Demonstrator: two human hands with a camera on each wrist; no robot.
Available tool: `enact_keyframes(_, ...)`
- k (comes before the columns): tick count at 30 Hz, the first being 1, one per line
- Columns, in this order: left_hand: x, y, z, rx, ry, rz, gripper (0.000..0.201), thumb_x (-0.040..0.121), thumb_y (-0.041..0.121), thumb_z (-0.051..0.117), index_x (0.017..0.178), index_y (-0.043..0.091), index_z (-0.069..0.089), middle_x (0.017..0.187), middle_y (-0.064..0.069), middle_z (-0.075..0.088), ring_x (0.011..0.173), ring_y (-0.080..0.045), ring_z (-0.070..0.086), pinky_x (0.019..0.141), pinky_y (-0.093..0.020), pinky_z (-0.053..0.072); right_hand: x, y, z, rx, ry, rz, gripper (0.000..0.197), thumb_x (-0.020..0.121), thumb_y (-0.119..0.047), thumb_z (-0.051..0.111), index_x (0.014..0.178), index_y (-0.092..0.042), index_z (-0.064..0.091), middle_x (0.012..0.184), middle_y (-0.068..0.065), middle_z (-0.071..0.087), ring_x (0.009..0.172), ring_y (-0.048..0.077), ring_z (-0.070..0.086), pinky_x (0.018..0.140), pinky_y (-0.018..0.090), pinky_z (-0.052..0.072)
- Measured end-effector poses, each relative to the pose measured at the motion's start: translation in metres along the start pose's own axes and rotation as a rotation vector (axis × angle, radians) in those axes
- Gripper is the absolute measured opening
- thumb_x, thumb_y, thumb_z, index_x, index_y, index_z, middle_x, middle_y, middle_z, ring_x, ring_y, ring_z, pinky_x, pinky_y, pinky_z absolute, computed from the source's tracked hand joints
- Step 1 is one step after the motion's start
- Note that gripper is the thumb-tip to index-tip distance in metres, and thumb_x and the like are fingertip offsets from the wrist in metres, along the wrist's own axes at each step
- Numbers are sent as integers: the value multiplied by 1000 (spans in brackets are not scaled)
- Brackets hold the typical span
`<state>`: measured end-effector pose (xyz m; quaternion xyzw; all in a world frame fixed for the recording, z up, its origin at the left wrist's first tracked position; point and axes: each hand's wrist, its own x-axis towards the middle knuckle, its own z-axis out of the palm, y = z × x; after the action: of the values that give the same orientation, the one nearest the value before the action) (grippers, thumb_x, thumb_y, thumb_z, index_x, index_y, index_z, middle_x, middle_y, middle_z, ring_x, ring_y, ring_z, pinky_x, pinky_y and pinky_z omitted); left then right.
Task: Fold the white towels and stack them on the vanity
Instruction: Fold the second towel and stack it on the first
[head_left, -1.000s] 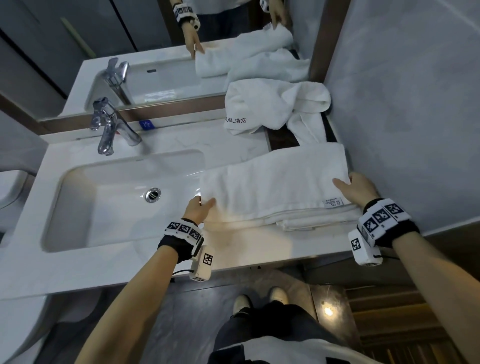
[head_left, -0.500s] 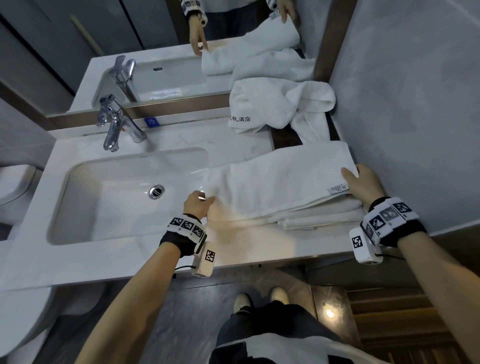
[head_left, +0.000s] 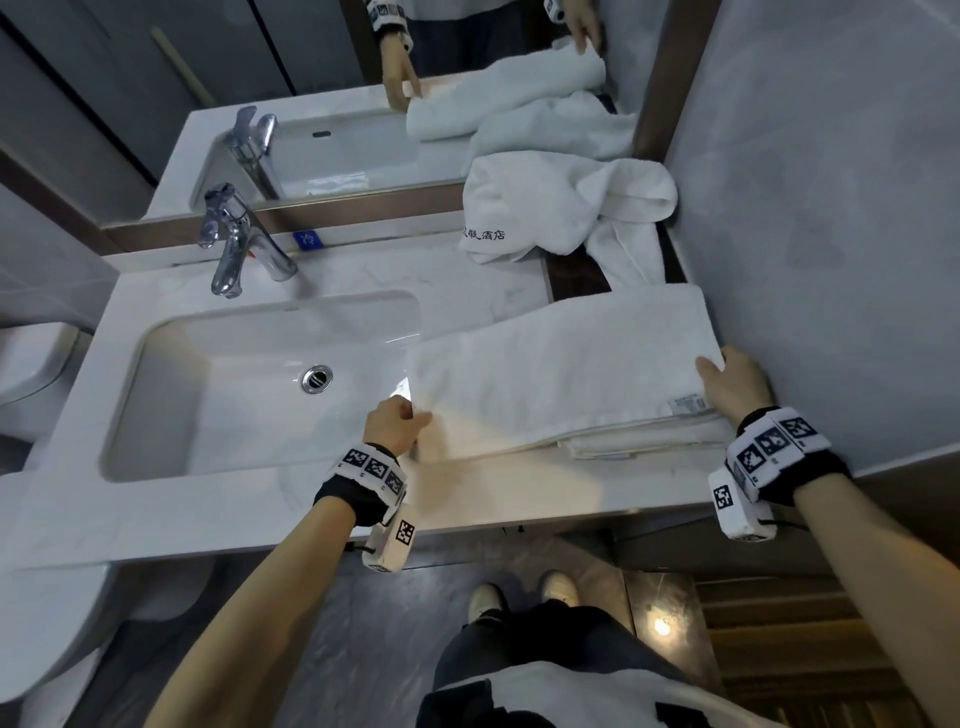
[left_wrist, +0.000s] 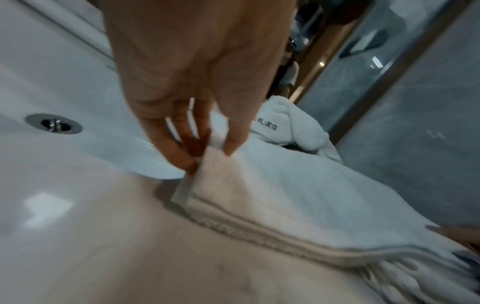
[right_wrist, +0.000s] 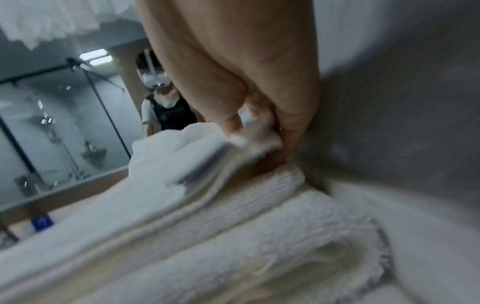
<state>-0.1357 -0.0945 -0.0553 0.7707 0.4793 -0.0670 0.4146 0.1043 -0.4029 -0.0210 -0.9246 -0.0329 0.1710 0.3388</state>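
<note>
On the vanity (head_left: 311, 499) beside the sink (head_left: 244, 384), a long towel (head_left: 561, 374) lies stretched across a folded one (head_left: 644, 444). Since a second ago, the right hand (head_left: 735, 387) has slid its end outward toward the wall, pulling the strip taut; the left hand (head_left: 397, 423) has stayed put. Both hands pinch an end between thumb and fingers. The strip looks squared for its next fold, likely end to end. Count: three white towels — one in hand, one folded beneath, one crumpled (head_left: 561, 208) by the mirror.
</note>
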Motion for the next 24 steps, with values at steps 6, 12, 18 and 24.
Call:
enact_keyframes(6,-9,30,16,268,281,427,58,86,17,60,137,-1,36,144,-18,35,134,-35,32,111,-36,27,-16,-22,15,-280,180,-260,58,86,-12,60,137,1,35,139,26,37,130,39,35,109,44,29)
enact_keyframes(12,2,76,75,593,29,653,59,101,35,22,150,18,-7,160,1,-11,147,-23,-14,121,-48,1,-13,-63,65,-548,-84,-617,60,98,-34,41,151,-25,15,161,-1,-5,148,26,-9,118,49,4)
enact_keyframes(18,39,86,95,654,-74,516,56,99,49,12,147,37,-14,158,9,-18,144,-29,-25,114,-60,-11,6,-58,104,-765,-139,-662,62,96,-54,24,150,-37,-3,159,-8,-17,147,25,-15,112,64,-2)
enact_keyframes(24,61,71,85,728,0,598,56,97,51,13,147,40,-9,160,9,-10,147,-21,-15,118,-52,-8,23,-40,97,-723,-128,-696,61,94,-56,22,150,-39,4,161,-10,-6,149,18,-5,116,55,-2)
